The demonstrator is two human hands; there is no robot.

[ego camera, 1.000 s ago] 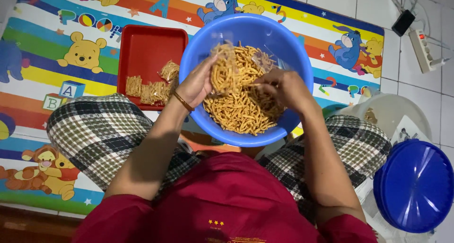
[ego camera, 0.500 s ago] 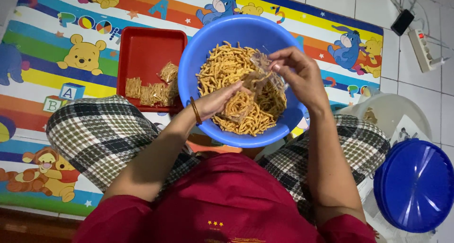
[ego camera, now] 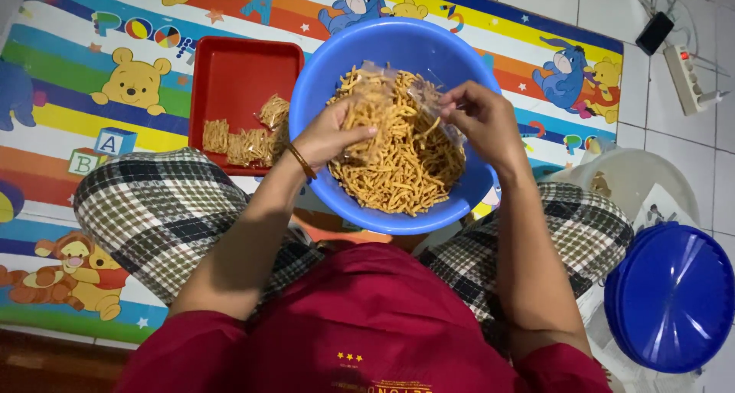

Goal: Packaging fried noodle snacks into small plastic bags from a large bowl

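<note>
A bright cartoon play mat (ego camera: 115,71) covers the floor, with white tiles (ego camera: 582,3) beyond it at the top right; the person sits cross-legged in checked cloth, a blue bowl (ego camera: 321,87) of thin orange snack sticks (ego camera: 398,179) resting over the lap. Both hands work inside the bowl at a clear bag (ego camera: 383,102) partly filled with sticks; the bag's long axis runs roughly from the near left to the far right, its mouth pointing toward the far rim (the exact edge of the plastic is hard to trace against the sticks). The left hand (ego camera: 329,136) has its grip curled round the bag's body from the near left, fingers closed on it; the right hand (ego camera: 478,117) pinches the bag's upper right edge between thumb and fingers, the grip nearly closed.

Left of the bowl lies a red tray (ego camera: 230,71) holding several small filled packets (ego camera: 241,140); at the lower right sits a blue lid (ego camera: 674,297), and a power strip (ego camera: 685,75) lies on the tiles.

Against half a second ago, the left hand has risen from under the sticks to clasp the bag; the right hand has dropped a little toward the bowl's middle; the bag now stands fuller and higher above the heap; bowl, tray and lid have not shifted.
</note>
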